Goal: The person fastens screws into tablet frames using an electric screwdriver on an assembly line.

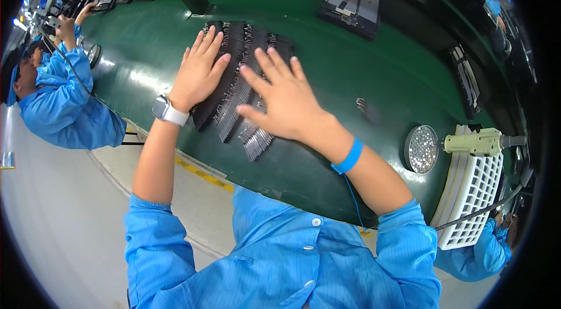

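Nearest item: one blue work jacket (280, 268), buttoned down the front, on the near side of the rows of dark parts, which serve as landmark for all entries below.

Rows of dark parts (235, 46): several side by side, narrow black pieces with silvery ends, packed closely, fanned a little at the near end; laid on a green table (345, 69).

Left hand (201, 75): palm down over the left side of the rows, fingers slightly apart and extended, thumb out, gripping nothing. Fitted with a watch (160, 106) (pale band).

Right hand (289, 104): palm down over the right side of the rows, fingers spread wide, clamped on nothing (whether the palm presses on them cannot be told). Fitted with a blue wrist strap (349, 157), thin cord attached.

Small loose cluster of parts (361, 104): one, right of the rows, apart from them.

Round dish (407, 152): farther right of the rows, filled with small shiny pieces.

Pale green power tool (476, 143): right of the rows, past the dish.

White gridded tray (474, 204): right of the rows, toward the near side.

Flat dark unit (353, 2): beyond the rows, to the right.

Co-worker in blue (64, 113): left of the rows.
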`<state>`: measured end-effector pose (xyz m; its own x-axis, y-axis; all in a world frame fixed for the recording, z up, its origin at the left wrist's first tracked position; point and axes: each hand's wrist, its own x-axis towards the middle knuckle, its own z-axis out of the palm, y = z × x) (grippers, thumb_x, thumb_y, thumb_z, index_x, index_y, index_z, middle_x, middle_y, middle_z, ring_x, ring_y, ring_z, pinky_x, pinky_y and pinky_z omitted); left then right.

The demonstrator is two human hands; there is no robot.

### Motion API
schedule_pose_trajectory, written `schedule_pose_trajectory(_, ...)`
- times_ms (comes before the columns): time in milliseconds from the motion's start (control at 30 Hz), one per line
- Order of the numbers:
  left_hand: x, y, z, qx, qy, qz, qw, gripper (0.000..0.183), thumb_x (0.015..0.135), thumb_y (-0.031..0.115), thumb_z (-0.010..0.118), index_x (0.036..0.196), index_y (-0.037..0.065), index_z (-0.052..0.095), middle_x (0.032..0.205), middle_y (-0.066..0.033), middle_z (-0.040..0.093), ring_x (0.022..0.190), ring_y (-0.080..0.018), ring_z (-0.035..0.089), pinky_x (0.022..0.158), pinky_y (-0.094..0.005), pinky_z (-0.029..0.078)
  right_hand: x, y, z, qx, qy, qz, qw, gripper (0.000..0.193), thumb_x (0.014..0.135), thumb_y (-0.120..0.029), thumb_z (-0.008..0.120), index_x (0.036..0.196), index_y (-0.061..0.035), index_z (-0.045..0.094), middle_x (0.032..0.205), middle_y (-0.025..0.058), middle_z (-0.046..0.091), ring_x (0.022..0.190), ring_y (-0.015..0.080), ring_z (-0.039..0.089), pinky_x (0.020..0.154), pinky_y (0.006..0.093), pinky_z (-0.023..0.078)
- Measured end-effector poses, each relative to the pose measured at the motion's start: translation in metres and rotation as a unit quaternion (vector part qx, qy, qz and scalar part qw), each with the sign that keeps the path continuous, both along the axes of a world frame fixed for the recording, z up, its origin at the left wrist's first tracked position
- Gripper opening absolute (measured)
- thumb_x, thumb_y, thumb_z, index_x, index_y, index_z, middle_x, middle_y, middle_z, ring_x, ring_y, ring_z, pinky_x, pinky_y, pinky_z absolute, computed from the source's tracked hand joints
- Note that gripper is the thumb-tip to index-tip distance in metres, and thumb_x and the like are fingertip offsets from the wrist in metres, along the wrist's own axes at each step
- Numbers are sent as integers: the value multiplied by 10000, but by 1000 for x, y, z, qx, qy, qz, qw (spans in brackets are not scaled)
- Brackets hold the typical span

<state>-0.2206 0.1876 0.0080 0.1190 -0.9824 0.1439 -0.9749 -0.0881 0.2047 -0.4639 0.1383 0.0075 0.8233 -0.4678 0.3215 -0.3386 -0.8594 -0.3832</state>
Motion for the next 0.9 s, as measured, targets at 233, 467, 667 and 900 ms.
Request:
schedule_pose_trajectory(233, -68, 40, 19, 13, -84, -47, 995, 658, 956, 467, 543, 1487, 97, 424, 1592, -170, 297, 1474, -404, 235, 1162, -583, 208, -22, -23, -14, 2, 5, -25, 1000, 647, 891, -431, 602, 1407, -51, 515, 1555, 211, 333, 1486, 406, 200, 1143, 630, 236)
schedule_pose_trajectory(467, -61, 44, 24, 6, -81, -23, 996, 730, 921, 541, 566, 1490, 105, 423, 1586, -167, 310, 1473, -430, 220, 1162, -592, 205, -7, -18, -12, 1, -22, -48, 999, 587, 885, -390, 601, 1411, -137, 535, 1549, 213, 334, 1472, 439, 207, 1118, 668, 248)
schedule_pose_trajectory(667, -40, 48, 25, 21, -100, -14, 995, 713, 930, 527, 556, 1489, 106, 423, 1587, -156, 314, 1471, -426, 229, 1163, -581, 216, 22, -14, -16, 8, -34, -44, 998, 568, 892, -403, 578, 1402, -155, 551, 1544, 226, 339, 1471, 451, 198, 1114, 682, 237)
schedule_pose_trajectory(900, 6, 55, 24, 13, -105, -9, 994, 700, 929, 547, 550, 1471, 114, 456, 1568, -153, 352, 1456, -419, 265, 1151, -580, 240, 70, -11, -19, 17, -43, -41, 998, 577, 902, -419, 558, 1416, -157, 536, 1553, 223, 327, 1480, 439, 181, 1127, 674, 217)
